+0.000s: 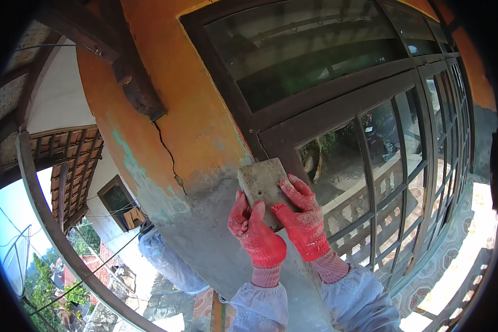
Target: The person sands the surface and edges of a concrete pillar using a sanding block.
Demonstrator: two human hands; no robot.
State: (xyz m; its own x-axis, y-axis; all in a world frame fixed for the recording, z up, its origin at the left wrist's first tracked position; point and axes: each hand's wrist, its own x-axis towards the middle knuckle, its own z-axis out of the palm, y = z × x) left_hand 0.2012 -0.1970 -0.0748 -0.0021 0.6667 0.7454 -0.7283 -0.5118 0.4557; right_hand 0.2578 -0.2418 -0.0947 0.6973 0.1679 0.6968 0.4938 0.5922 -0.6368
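Both hands wear dusty red gloves. Between them is a flat, grey-brown rectangular block [264, 176] with a small dark hole in its face. My left hand [255, 232] grips its lower left edge, the thumb lying on the face. Over on the lower right side, my right hand [304, 218] is closed around the other edge. The block sits in front of the wall [205, 221], at the dark window frame [282, 138]; whether it touches either cannot be told. Its material is unclear under the dust.
Orange paint peels from the upper wall, and a crack [169, 149] runs down from a dark wooden beam [141, 97]. Barred glass panes [337, 177] fill the right side. Clear plastic sheeting [166, 263] hangs at lower left. A tiled floor [426, 282] shows at lower right.
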